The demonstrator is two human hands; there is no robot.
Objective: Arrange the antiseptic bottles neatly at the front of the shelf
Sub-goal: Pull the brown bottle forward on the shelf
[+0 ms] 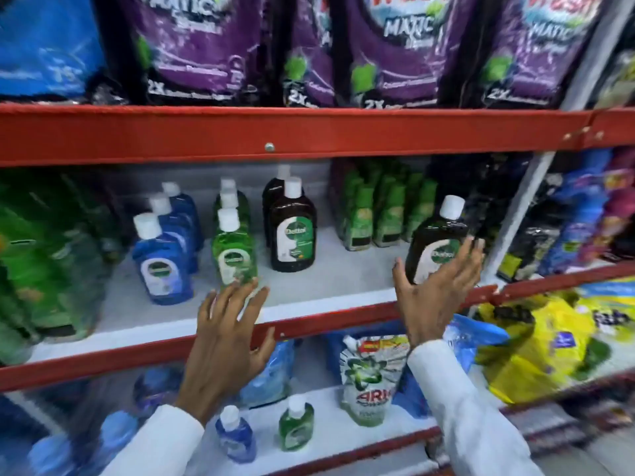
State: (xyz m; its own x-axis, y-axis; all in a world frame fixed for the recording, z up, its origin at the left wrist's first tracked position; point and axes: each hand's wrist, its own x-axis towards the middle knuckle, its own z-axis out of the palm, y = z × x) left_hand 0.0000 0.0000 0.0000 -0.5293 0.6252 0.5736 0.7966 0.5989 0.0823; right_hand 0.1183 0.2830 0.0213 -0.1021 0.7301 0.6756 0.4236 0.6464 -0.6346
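Observation:
On the white middle shelf (309, 286) the antiseptic bottles stand in rows running front to back: blue bottles (161, 259), green bottles (233, 249) and brown bottles (292, 231). A separate brown bottle (436, 235) with a white cap stands near the shelf's front right. My right hand (433, 290) is spread in front of its lower part, thumb to its left, fingers across its right side, not wrapped around it. My left hand (226, 338) is spread wide over the red shelf edge, fingertips just below the front green bottle.
Large green refill bottles (51, 262) fill the shelf's left, small green packs (381, 211) the back right. Purple detergent pouches (388, 49) hang over the red beam (309, 132) above. The lower shelf holds small blue and green bottles (295, 424) and a detergent pouch (369, 372). A grey upright (522, 207) bounds the right.

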